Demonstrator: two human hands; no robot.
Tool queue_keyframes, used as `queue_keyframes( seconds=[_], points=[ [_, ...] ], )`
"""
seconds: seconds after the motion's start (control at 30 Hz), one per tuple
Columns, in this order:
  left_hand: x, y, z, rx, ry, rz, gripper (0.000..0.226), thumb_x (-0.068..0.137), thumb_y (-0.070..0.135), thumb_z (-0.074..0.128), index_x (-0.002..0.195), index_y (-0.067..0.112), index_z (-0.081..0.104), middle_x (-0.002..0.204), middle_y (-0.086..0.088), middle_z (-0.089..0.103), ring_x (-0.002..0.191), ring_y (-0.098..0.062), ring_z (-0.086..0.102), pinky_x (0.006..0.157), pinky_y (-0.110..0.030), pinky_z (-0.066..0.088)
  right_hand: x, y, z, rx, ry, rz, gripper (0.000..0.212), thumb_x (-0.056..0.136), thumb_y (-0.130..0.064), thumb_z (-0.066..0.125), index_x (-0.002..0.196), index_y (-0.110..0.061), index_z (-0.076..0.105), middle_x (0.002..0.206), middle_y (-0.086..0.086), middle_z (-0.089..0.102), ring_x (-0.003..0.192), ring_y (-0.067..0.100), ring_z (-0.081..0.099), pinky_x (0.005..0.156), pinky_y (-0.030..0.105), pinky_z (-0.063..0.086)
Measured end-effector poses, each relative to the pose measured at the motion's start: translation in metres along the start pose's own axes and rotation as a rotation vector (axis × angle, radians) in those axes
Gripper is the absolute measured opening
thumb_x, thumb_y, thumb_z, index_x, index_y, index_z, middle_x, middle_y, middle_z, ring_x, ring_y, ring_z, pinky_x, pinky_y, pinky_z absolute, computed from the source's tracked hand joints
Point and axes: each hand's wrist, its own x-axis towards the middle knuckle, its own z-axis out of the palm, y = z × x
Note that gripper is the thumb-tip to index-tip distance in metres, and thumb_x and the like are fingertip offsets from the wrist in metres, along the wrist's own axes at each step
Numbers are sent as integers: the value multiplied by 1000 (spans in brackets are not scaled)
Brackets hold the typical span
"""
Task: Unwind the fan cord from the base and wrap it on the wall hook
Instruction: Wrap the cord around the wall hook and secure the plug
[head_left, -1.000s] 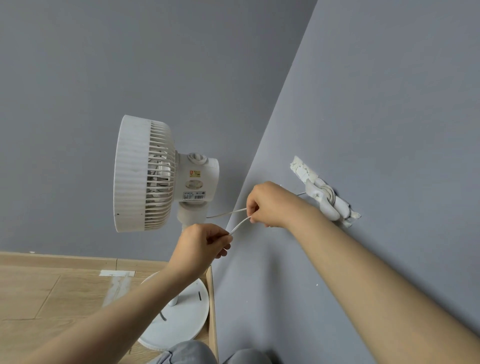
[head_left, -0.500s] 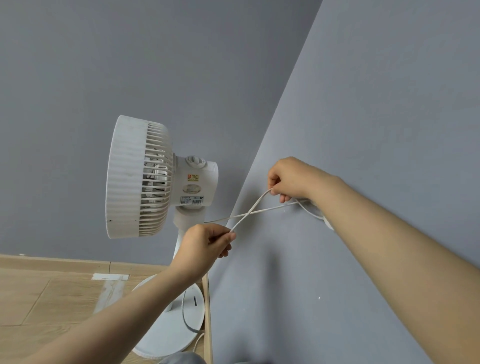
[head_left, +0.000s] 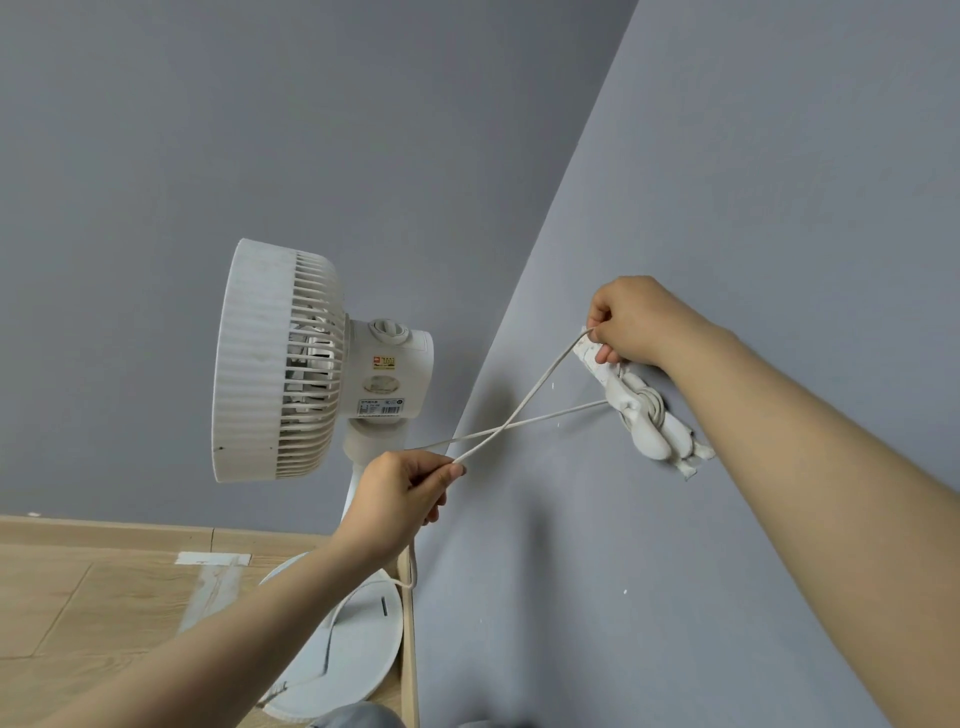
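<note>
A white pedestal fan (head_left: 291, 364) stands in the room corner on its round base (head_left: 358, 654). Its thin white cord (head_left: 524, 400) crosses itself in mid-air between my two hands. A white wall hook (head_left: 649, 415) sits on the grey right wall, with a few turns of cord coiled round its middle. My right hand (head_left: 639, 322) pinches the cord at the hook's upper end. My left hand (head_left: 405, 493) pinches the cord lower down, beside the fan's neck. From there, slack cord drops onto the base.
Grey walls (head_left: 779, 208) meet in a corner just behind the fan. Pale wooden floor (head_left: 78, 613) spreads to the left, with a strip of white tape (head_left: 213, 560) on it. A grey garment edge (head_left: 358, 717) shows at the bottom.
My right hand has risen with the cord from below the hook to its upper end, uncovering the hook. The cord loop between my hands has grown longer. My left hand stays by the fan's neck.
</note>
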Motion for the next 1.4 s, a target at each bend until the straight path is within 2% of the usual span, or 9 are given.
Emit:
queue_keyframes(
  seconds=[0.17, 0.33, 0.43, 0.67, 0.8, 0.97, 1.1, 1.23, 1.4],
  points=[
    [-4, 16, 0, -41, 4, 24, 17, 91, 18, 62, 85, 9, 75, 54, 1, 53, 40, -4, 46, 46, -14, 42, -20, 0, -15, 199, 96, 64, 25, 90, 1, 53, 69, -13, 54, 73, 18, 69, 83, 33, 73, 87, 45, 57],
    [-14, 29, 0, -40, 7, 53, 18, 91, 19, 61, 87, 7, 74, 55, 1, 53, 40, -4, 46, 45, -14, 42, -52, 4, -26, 365, 203, 93, 17, 90, 2, 54, 76, -7, 56, 67, 14, 64, 64, 28, 69, 72, 38, 61],
    [-19, 34, -2, -15, 14, 63, 17, 91, 19, 61, 88, 10, 75, 56, 1, 55, 40, -3, 47, 46, -13, 43, -69, 4, -30, 383, 231, 100, 13, 90, 4, 51, 85, -4, 60, 66, 9, 62, 57, 18, 66, 63, 29, 58],
    [-29, 37, -8, 16, 26, 58, 16, 91, 19, 61, 85, 16, 74, 56, 1, 57, 41, -2, 49, 46, -13, 44, -116, 15, -20, 375, 277, 75, 22, 86, 1, 54, 81, -15, 68, 65, 2, 67, 59, 16, 66, 71, 34, 59],
    [-32, 38, -13, 36, 43, 68, 17, 92, 17, 60, 83, 15, 74, 54, 3, 56, 41, -2, 49, 45, -13, 43, -143, 14, -13, 400, 282, 66, 16, 83, -3, 60, 80, -14, 71, 61, 4, 67, 59, 19, 64, 56, 29, 54],
    [-33, 37, -14, 46, 44, 64, 19, 92, 17, 59, 79, 17, 73, 55, 2, 58, 42, -3, 50, 45, -13, 44, -161, 18, 6, 400, 303, 78, 10, 82, -5, 64, 81, -14, 69, 68, 0, 66, 71, 24, 68, 70, 36, 58],
    [-35, 35, -14, 51, 44, 60, 19, 92, 17, 59, 78, 17, 72, 56, 3, 59, 43, -3, 51, 47, -12, 44, -171, 19, 20, 267, 341, 49, 15, 84, -2, 60, 82, -15, 68, 78, -3, 60, 75, 20, 63, 61, 25, 43],
    [-38, 34, -11, 41, 16, 63, 17, 92, 18, 60, 83, 14, 73, 59, 1, 61, 46, -4, 52, 49, -13, 45, -181, 21, 33, 153, 381, 24, 20, 84, 3, 57, 86, -15, 67, 88, -6, 54, 76, 12, 50, 66, 15, 31],
    [-39, 30, -11, 44, -26, 59, 16, 92, 20, 60, 84, 14, 73, 60, 1, 61, 47, -4, 53, 50, -15, 47, -185, 22, 46, 145, 375, 57, 24, 85, 6, 53, 90, -12, 67, 96, -3, 57, 82, 14, 52, 75, 20, 39]
  ],
)
